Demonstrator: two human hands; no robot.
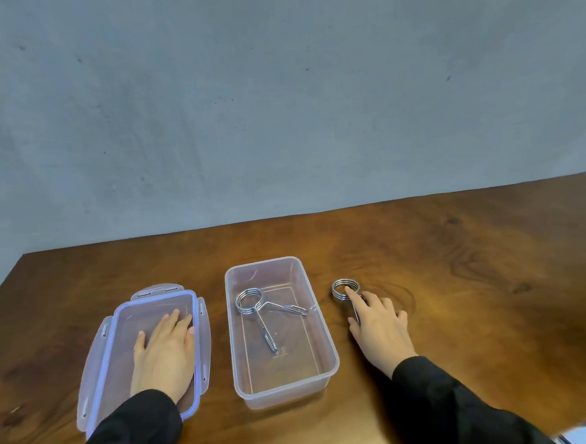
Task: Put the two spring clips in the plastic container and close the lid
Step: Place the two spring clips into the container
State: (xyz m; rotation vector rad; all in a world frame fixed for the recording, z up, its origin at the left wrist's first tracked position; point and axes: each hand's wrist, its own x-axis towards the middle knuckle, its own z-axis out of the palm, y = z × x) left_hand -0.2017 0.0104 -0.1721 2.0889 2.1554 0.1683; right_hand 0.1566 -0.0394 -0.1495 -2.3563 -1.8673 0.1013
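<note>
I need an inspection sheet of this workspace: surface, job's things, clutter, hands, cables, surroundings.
Surface: brown wooden table, bare around the items.
Job's things: open plastic container with first spring clip inside; second spring clip on the table right of it; lid lying left of it.
Clutter: nothing seen.
Hands: left hand flat on the lid; right hand touching the second spring clip, not yet gripping.
Cables: nothing seen.
Surroundings: grey wall behind.

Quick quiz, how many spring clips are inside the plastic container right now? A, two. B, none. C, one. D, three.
C: one spring clip lies inside the open plastic container, while the second clip sits on the table under the right hand.
</note>
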